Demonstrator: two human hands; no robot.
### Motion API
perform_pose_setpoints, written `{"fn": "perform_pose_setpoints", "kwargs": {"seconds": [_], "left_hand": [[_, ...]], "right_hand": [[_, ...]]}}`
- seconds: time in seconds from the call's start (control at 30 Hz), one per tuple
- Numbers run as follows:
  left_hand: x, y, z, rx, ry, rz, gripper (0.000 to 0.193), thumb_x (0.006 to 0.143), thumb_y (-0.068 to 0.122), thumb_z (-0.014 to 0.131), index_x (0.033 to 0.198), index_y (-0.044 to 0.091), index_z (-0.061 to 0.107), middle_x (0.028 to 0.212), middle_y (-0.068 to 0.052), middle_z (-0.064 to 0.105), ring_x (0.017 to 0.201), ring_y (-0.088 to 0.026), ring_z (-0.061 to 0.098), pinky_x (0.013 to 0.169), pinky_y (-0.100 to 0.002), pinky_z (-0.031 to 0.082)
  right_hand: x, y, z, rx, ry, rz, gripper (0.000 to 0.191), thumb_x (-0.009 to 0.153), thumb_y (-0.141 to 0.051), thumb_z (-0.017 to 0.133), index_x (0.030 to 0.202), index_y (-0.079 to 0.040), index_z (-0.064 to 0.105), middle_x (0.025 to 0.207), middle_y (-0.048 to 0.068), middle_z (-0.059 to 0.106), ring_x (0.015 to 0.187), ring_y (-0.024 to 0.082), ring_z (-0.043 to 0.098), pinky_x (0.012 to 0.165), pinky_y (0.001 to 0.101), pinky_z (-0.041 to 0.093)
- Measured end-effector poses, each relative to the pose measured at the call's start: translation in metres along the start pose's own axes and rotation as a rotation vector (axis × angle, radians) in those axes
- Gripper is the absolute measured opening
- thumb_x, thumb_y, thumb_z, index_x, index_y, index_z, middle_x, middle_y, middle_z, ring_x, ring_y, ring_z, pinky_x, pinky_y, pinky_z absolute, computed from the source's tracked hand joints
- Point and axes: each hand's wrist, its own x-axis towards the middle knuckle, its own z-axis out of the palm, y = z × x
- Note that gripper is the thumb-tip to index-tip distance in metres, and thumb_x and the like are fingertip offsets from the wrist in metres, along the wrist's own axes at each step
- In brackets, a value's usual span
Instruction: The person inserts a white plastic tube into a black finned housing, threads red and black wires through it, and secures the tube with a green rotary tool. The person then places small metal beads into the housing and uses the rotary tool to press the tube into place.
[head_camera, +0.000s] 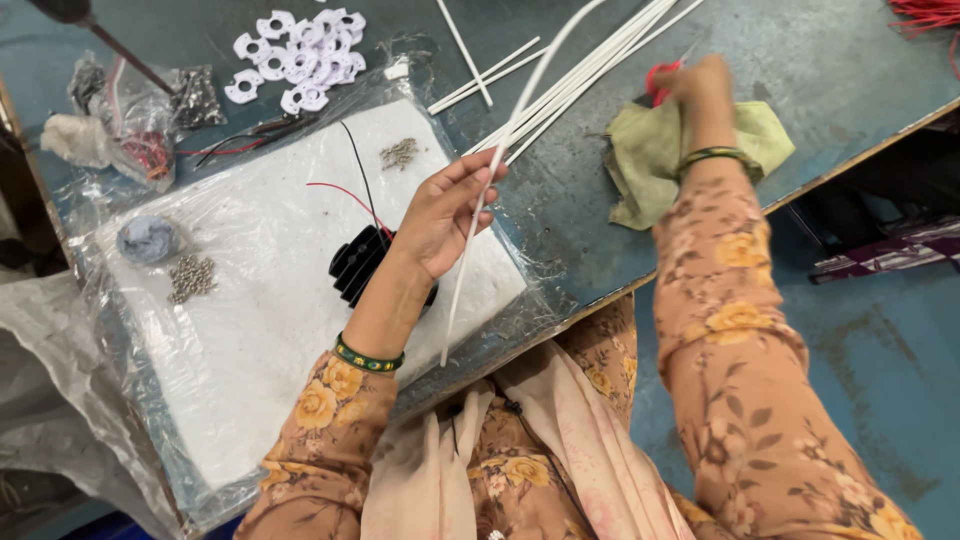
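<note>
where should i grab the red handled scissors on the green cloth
Probably by the red handles, coming from the near, cloth side. Only the handles show on the green cloth; the blades are hidden. The right hand already rests there, while the left hand pinches a white tube.

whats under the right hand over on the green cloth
The right hand rests on a crumpled green cloth on the blue-grey table; red scissor handles poke out beside it. The blades are hidden.

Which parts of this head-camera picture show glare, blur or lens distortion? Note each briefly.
Head view: glare on the clear plastic sheet around the white pad; right hand slightly blurred; table edge tilted and bowed by the wide lens; left hand sharp.
</note>
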Motion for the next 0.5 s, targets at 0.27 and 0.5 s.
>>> {"fn": "perform_pose_setpoints", "kwargs": {"seconds": [0.27, 0.5], "left_hand": [[0.001, 0.004, -0.002, 0.03, -0.049, 0.027, 0.03, 0.1, 0.016, 0.069, 0.125, -0.001, 0.068, 0.101, -0.003, 0.072, 0.079, -0.006, 0.064, 0.064, -0.02, 0.052], [0.001, -0.003, 0.015, 0.216, 0.064, -0.001, 0.026, 0.095, 0.026, 0.072, 0.111, 0.006, 0.072, 0.09, 0.001, 0.073, 0.063, -0.004, 0.058, 0.05, -0.019, 0.041]], "right_hand": [[0.008, 0.042, -0.049, 1.73, -0.522, 0.067, 0.037, 0.091, -0.041, 0.081, 0.102, -0.009, 0.065, 0.09, 0.004, 0.068, 0.079, 0.02, 0.068, 0.049, 0.0258, 0.04], [-0.023, 0.118, -0.054, 1.557, 0.029, -0.575, 0.043, 0.105, -0.018, 0.081, 0.138, -0.012, 0.054, 0.119, 0.016, 0.074, 0.082, 0.018, 0.064, 0.047, 0.0218, 0.039]]}}
